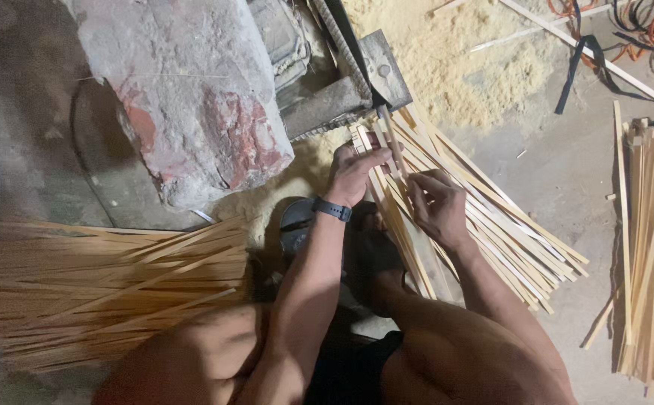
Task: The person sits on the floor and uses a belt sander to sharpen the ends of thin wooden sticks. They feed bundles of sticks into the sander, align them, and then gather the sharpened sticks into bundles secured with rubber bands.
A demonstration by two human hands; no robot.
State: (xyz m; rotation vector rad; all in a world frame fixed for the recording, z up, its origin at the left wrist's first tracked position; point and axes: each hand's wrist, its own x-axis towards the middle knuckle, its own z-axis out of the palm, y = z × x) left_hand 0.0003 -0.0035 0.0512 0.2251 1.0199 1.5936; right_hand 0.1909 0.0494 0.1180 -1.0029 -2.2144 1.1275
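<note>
Strips in hand: thin pale bamboo strips are gripped at their upper ends, beside a dark metal blade block.
Left hand: fingers are closed over the strips; a black wristband is worn.
Right hand: fingers are pinched on one strip just beside the left.
Floor: a fanned pile of pale strips is spread right; a darker bundle is laid left; yellow sawdust is heaped above.

Stone block blocks left; bare floor open right.
</note>
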